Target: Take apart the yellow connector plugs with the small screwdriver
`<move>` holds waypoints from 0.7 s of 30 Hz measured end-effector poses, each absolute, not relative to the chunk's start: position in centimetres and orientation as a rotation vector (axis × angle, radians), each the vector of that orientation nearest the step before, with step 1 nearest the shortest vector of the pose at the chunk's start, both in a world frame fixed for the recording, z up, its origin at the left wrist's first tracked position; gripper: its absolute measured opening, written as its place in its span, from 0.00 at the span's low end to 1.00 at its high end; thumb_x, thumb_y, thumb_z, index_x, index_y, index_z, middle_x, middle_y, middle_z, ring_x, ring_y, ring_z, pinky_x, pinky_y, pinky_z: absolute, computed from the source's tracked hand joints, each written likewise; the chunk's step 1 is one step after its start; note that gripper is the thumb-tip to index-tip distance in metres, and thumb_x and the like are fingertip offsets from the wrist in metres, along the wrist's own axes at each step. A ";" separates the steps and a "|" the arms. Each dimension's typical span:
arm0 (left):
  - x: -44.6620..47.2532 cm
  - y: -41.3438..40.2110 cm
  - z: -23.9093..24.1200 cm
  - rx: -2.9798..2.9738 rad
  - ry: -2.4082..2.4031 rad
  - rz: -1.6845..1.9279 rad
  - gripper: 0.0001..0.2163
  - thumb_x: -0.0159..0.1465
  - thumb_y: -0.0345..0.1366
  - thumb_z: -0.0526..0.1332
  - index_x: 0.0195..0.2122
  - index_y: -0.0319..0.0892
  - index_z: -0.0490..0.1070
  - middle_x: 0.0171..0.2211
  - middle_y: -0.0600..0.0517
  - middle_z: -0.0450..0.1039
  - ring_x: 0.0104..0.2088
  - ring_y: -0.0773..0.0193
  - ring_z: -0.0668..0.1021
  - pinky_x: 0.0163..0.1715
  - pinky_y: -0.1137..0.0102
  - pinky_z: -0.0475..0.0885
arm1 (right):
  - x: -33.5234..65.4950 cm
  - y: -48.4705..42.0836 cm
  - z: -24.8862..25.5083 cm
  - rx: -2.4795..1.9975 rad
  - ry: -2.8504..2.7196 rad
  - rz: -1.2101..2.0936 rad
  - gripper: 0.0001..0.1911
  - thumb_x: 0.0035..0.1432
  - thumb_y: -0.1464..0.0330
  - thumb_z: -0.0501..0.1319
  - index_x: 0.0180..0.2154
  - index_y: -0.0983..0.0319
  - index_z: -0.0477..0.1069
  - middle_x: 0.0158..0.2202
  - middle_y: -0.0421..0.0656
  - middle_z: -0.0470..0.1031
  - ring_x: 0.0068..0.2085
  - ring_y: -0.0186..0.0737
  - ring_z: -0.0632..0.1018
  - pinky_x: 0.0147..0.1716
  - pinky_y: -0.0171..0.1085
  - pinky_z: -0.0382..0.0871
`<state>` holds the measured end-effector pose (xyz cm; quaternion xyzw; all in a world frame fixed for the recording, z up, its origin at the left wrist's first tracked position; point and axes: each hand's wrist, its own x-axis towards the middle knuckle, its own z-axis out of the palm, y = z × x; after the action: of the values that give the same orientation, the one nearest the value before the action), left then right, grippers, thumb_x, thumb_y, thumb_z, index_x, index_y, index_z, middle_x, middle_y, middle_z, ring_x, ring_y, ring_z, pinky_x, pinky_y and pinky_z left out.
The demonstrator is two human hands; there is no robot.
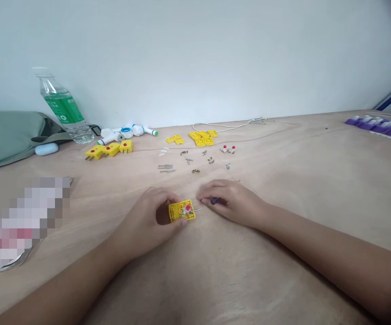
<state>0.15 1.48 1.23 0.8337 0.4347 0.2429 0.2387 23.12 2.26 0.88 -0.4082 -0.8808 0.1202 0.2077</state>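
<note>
My left hand [148, 216] grips a small yellow plastic connector half [181, 211] with a red dot on it, holding it down on the wooden table [283, 180]. My right hand [232, 201] rests just to its right, fingers closed round a small screwdriver with a dark purple handle [215, 200]; its thin metal tip points at the yellow piece. Beyond the hands lie loose small screws and metal pins [195, 162], white-and-red inserts [228, 149], and more yellow shells [202, 137].
Assembled yellow plugs [110, 150] lie at the back left beside white fittings [131, 132], a water bottle [65, 110], a grey-green bag [6, 135] and a white case [46, 148]. A white cord [232, 125] lies by the wall. Purple parts [378, 125] sit far right.
</note>
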 end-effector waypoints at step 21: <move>-0.1 1.5 1.0 2.343 1.126 0.604 0.11 0.56 0.40 0.62 0.38 0.44 0.68 0.38 0.51 0.70 0.41 0.57 0.70 0.42 0.64 0.65 | 24.1 2.8 1.0 -1.193 -2.500 0.276 0.09 0.58 0.73 0.55 0.38 0.60 0.71 0.37 0.43 0.75 0.39 0.38 0.75 0.38 0.37 0.69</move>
<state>-0.13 1.49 1.04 0.8536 0.4101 0.2201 0.2341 24.14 2.78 1.02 -0.4218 -0.8837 0.0974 0.1780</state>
